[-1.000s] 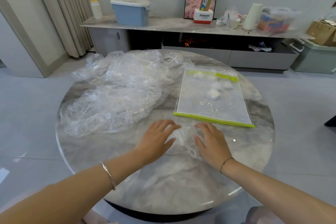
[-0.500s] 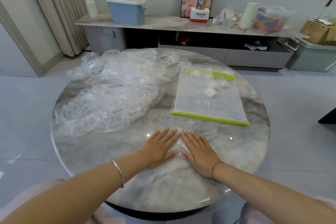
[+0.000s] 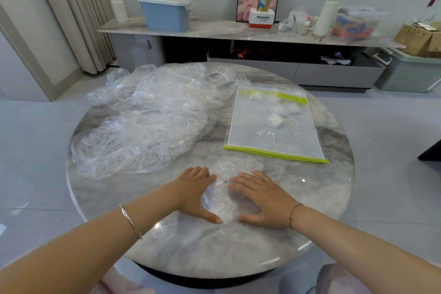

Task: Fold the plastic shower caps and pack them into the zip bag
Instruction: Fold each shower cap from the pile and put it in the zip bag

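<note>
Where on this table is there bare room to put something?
Free: the near strip of the table, this side of the left hand and right hand; also right of the right hand, below the zip bag. Crowded: far left, the pile of shower caps.

White bundles [image 3: 275, 117] inside the zip bag [image 3: 274, 143] are too faint to count.

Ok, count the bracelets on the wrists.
2. A silver bangle on the left wrist, a thin dark cord on the right wrist. None seems hidden.
</note>
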Demonstrator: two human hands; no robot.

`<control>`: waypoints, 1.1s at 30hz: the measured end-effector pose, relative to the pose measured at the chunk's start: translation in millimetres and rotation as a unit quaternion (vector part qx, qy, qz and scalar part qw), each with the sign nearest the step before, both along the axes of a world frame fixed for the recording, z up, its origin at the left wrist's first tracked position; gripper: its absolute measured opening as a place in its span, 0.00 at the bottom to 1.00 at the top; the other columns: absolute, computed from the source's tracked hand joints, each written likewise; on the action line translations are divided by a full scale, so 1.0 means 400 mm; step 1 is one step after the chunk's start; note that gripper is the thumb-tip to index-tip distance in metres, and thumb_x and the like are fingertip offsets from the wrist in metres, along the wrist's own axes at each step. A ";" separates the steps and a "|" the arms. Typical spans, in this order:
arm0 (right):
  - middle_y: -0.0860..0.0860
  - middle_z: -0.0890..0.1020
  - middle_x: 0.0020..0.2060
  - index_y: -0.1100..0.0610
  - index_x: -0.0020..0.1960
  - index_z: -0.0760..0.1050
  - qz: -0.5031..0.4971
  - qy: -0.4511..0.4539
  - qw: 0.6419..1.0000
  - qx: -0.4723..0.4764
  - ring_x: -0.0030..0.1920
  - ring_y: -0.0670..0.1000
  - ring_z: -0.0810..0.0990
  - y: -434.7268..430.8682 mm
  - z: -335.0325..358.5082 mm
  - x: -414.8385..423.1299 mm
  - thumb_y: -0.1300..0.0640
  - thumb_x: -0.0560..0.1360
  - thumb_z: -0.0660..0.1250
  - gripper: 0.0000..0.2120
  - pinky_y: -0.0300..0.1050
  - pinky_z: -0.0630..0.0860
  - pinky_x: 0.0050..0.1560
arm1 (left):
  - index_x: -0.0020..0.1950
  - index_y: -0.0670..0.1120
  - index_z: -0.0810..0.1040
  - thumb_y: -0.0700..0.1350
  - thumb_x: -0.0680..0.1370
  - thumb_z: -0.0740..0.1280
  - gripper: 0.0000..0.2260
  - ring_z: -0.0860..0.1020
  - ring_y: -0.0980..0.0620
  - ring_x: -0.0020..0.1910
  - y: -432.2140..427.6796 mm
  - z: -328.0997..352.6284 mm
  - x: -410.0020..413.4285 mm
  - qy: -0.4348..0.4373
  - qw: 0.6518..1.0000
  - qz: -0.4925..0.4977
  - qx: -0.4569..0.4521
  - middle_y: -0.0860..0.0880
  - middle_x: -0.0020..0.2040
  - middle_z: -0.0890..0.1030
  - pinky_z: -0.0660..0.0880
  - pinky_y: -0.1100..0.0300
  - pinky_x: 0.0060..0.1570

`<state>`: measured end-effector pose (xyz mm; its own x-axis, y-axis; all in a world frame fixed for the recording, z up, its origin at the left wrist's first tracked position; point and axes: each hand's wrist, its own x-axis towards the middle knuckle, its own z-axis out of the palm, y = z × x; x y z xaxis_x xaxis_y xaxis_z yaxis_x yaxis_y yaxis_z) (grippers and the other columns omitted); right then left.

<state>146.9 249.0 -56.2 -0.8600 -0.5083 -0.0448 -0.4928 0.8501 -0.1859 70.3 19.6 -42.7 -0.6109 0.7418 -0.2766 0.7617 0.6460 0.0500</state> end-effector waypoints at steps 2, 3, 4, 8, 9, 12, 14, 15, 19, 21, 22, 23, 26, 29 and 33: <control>0.43 0.56 0.75 0.48 0.75 0.56 0.019 -0.018 1.000 0.001 0.75 0.43 0.51 -0.002 -0.004 -0.001 0.34 0.72 0.58 0.36 0.39 0.39 0.73 | 0.77 0.47 0.52 0.80 0.53 0.49 0.59 0.60 0.50 0.68 -0.010 0.005 0.006 -0.003 1.000 -0.006 0.003 0.49 0.66 0.62 0.50 0.59 0.70; 0.43 0.56 0.75 0.48 0.76 0.55 0.018 -0.029 0.999 -0.002 0.74 0.42 0.52 -0.003 -0.006 -0.003 0.33 0.72 0.59 0.38 0.38 0.40 0.73 | 0.76 0.47 0.53 0.80 0.54 0.51 0.58 0.59 0.49 0.68 -0.014 0.005 0.006 0.003 1.000 -0.013 0.007 0.49 0.67 0.61 0.49 0.60 0.70; 0.42 0.56 0.75 0.48 0.76 0.54 0.014 -0.038 0.999 -0.003 0.74 0.42 0.53 -0.004 -0.007 -0.004 0.32 0.71 0.60 0.39 0.39 0.42 0.73 | 0.76 0.46 0.53 0.80 0.55 0.51 0.58 0.57 0.49 0.70 -0.018 0.004 0.006 0.012 1.000 -0.019 0.011 0.49 0.68 0.61 0.47 0.59 0.71; 0.42 0.58 0.74 0.48 0.75 0.57 -0.001 -0.032 0.999 -0.011 0.73 0.42 0.56 -0.005 -0.014 -0.014 0.34 0.72 0.57 0.36 0.38 0.45 0.73 | 0.78 0.45 0.48 0.79 0.55 0.49 0.59 0.40 0.51 0.76 -0.032 -0.001 0.003 0.025 0.999 -0.041 -0.015 0.51 0.78 0.47 0.34 0.58 0.71; 0.43 0.60 0.74 0.48 0.74 0.59 -0.002 -0.032 0.999 -0.015 0.72 0.43 0.59 -0.007 -0.015 -0.017 0.37 0.72 0.55 0.33 0.37 0.46 0.72 | 0.78 0.46 0.48 0.79 0.56 0.49 0.58 0.40 0.51 0.76 -0.034 -0.002 0.003 0.022 0.999 -0.040 -0.019 0.52 0.78 0.47 0.33 0.58 0.70; 0.44 0.71 0.68 0.49 0.68 0.71 -0.039 -0.031 0.995 -0.083 0.66 0.45 0.69 -0.014 -0.030 -0.024 0.45 0.72 0.51 0.26 0.35 0.57 0.68 | 0.77 0.47 0.55 0.79 0.58 0.49 0.55 0.46 0.51 0.77 -0.036 -0.005 -0.005 0.018 0.999 -0.027 0.001 0.53 0.77 0.56 0.36 0.57 0.72; 0.45 0.81 0.56 0.51 0.56 0.79 -0.129 -0.033 0.975 -0.179 0.56 0.45 0.76 -0.023 -0.030 -0.023 0.50 0.76 0.55 0.17 0.39 0.70 0.61 | 0.73 0.49 0.63 0.76 0.65 0.53 0.44 0.55 0.50 0.75 -0.033 -0.012 -0.012 0.019 0.998 -0.012 0.058 0.52 0.72 0.66 0.43 0.59 0.73; 0.46 0.83 0.48 0.52 0.50 0.80 -0.179 -0.047 0.954 -0.235 0.50 0.45 0.79 -0.027 -0.029 -0.024 0.51 0.77 0.58 0.12 0.41 0.74 0.54 | 0.70 0.50 0.68 0.71 0.70 0.57 0.36 0.61 0.51 0.73 -0.032 -0.015 -0.016 0.013 0.995 0.003 0.095 0.52 0.68 0.70 0.47 0.61 0.72; 0.47 0.84 0.36 0.54 0.39 0.79 -0.310 -0.131 0.829 -0.447 0.40 0.43 0.82 -0.046 -0.014 -0.032 0.60 0.78 0.63 0.10 0.34 0.75 0.46 | 0.54 0.48 0.78 0.54 0.77 0.65 0.12 0.74 0.50 0.57 -0.018 -0.024 -0.022 -0.032 0.974 0.112 0.194 0.49 0.54 0.79 0.66 0.61 0.57; 0.47 0.83 0.32 0.58 0.38 0.78 -0.348 -0.136 0.802 -0.466 0.34 0.42 0.81 -0.047 -0.012 -0.038 0.63 0.77 0.63 0.10 0.33 0.75 0.41 | 0.46 0.49 0.78 0.53 0.77 0.65 0.09 0.77 0.52 0.49 -0.010 -0.027 -0.020 -0.086 0.953 0.179 0.228 0.51 0.48 0.81 0.71 0.60 0.49; 0.47 0.83 0.30 0.60 0.37 0.77 -0.365 -0.138 0.793 -0.469 0.31 0.42 0.80 -0.047 -0.015 -0.041 0.64 0.77 0.63 0.10 0.34 0.75 0.38 | 0.44 0.49 0.78 0.53 0.77 0.65 0.08 0.77 0.53 0.46 -0.007 -0.030 -0.020 -0.114 0.943 0.206 0.237 0.52 0.45 0.81 0.72 0.61 0.47; 0.48 0.82 0.28 0.62 0.38 0.76 -0.380 -0.142 0.782 -0.473 0.29 0.43 0.80 -0.045 -0.017 -0.044 0.65 0.76 0.64 0.08 0.35 0.75 0.36 | 0.43 0.49 0.77 0.52 0.77 0.66 0.08 0.77 0.54 0.43 -0.005 -0.035 -0.022 -0.134 0.935 0.225 0.240 0.52 0.43 0.81 0.72 0.62 0.45; 0.55 0.82 0.29 0.61 0.41 0.70 -0.422 -0.162 0.752 -0.479 0.25 0.51 0.79 -0.039 -0.021 -0.048 0.67 0.74 0.65 0.05 0.44 0.76 0.33 | 0.44 0.50 0.74 0.51 0.76 0.68 0.06 0.75 0.55 0.40 0.001 -0.039 -0.018 -0.152 0.925 0.255 0.238 0.54 0.39 0.78 0.69 0.66 0.40; 0.57 0.81 0.30 0.59 0.43 0.67 -0.441 -0.172 0.743 -0.474 0.23 0.51 0.78 -0.036 -0.022 -0.055 0.67 0.74 0.66 0.08 0.42 0.74 0.28 | 0.55 0.48 0.72 0.50 0.77 0.67 0.10 0.75 0.52 0.48 0.011 -0.025 -0.002 -0.071 0.945 0.225 0.227 0.52 0.48 0.78 0.67 0.64 0.44; 0.56 0.81 0.30 0.58 0.44 0.66 -0.449 -0.177 0.751 -0.451 0.24 0.51 0.78 -0.036 -0.022 -0.067 0.65 0.74 0.67 0.09 0.39 0.71 0.25 | 0.71 0.48 0.66 0.57 0.80 0.55 0.22 0.66 0.52 0.68 0.026 -0.015 0.019 0.069 0.963 0.024 0.261 0.50 0.69 0.70 0.58 0.61 0.66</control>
<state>120.1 234.4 -64.9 -0.8891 0.3086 -0.3381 0.4207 0.2597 -0.8692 77.9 30.2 -48.7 -0.6527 0.7273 0.2120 0.7538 0.5956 0.2774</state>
